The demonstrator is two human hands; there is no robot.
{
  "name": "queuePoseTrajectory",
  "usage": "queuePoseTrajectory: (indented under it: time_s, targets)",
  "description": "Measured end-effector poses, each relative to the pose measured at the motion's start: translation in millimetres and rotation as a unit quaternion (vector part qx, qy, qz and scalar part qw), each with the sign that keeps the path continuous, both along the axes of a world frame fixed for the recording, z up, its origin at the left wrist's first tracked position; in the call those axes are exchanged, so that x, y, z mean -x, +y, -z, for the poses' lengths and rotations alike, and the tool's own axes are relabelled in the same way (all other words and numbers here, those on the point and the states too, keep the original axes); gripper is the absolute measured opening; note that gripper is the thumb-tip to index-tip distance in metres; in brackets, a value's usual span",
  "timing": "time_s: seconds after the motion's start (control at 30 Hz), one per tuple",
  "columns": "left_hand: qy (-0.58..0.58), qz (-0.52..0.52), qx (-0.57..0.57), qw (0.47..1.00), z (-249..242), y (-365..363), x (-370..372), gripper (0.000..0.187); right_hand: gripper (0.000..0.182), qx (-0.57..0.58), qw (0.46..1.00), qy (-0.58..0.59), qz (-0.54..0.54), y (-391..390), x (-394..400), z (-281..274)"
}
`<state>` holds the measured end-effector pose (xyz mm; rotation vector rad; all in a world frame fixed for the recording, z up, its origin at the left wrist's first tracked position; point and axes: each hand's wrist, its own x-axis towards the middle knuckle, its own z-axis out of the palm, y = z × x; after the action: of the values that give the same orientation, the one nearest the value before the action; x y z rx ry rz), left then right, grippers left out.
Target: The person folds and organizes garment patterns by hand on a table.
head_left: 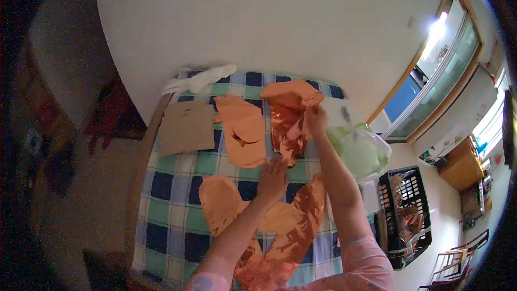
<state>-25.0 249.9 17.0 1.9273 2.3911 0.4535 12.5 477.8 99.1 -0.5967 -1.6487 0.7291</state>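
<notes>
A: Take the peach piece (245,143) as the landmark; how do things stand around it?

B: It lies spread on the checked cloth (175,210), a dark curved mark near its middle; the copper piece (288,124) is just to its right, top end matte, the rest shiny and creased; the big foil piece (280,242) sprawls nearer the person than the landmark

A: So how far has it got?

B: I'd judge all 3 pieces are laid out, but only the landmark looks fairly smooth; the copper piece, under 2 hands, seems unsettled, and the big foil piece is rumpled

A: And the fingers?

B: The left hand (273,177), below and right of the landmark, has its fingers a little apart at the copper piece's lower end; the right hand (316,120), further right, is at that piece's edge, fingers bent; whether they pinch it I cannot tell

A: What is hard to make out?

B: The left forearm covers part of the big foil piece, whose near end is partly hidden; well right of the landmark, the black crate (407,194) has shiny contents I cannot sort out
</notes>
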Motion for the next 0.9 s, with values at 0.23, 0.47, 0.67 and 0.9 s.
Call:
queuePoseTrajectory:
  time_s: [0.23,0.47,0.67,0.9]
  targets:
    - [-0.248,0.016,-0.248,0.936,35.7,3.4,7.4,0.043,0.017,-0.035,0.982,-0.166,0.078,-6.7,-21.7,-56.4]
    - [-0.184,0.032,-0.198,0.962,-43.1,-174.8,12.2,0.03,0.011,-0.165,0.953,-0.251,-0.035,-159.7,-91.3,-35.0]
    - [-0.067,-0.024,-0.144,0.987,-33.4,-274.4,-6.8,0.037,0.018,-0.173,0.891,-0.401,-0.12,-292.2,-154.9,69.1]
    - [-0.013,-0.08,-0.09,0.993,16.7,-277.7,-7.5,0.039,0.03,-0.097,0.899,-0.416,-0.098,-369.1,-166.2,60.1]
